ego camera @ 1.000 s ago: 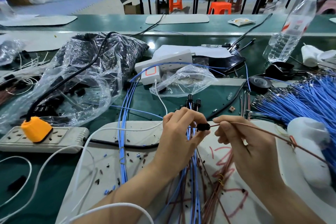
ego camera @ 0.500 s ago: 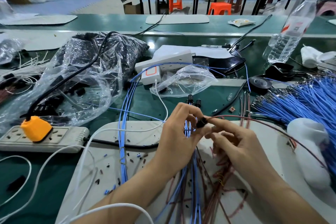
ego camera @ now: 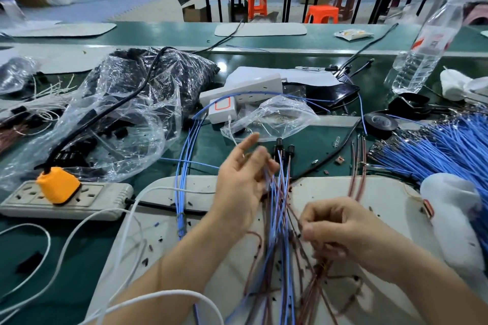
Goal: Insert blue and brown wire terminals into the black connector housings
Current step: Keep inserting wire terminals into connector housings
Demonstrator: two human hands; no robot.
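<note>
The left hand (ego camera: 241,182) is held open at frame centre. Wires (ego camera: 284,200) seem pinched in the curled fingers of the right hand (ego camera: 343,229).

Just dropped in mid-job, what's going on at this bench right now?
A person is working a bundle of blue and brown wires lying across a white mat. The right hand pinches a few brown wires low in the bundle. The left hand, fingers spread and blurred, is up by the bundle's far end. Two black connector housings already sit on wire ends there. A pile of loose blue wires waits on the right.
</note>
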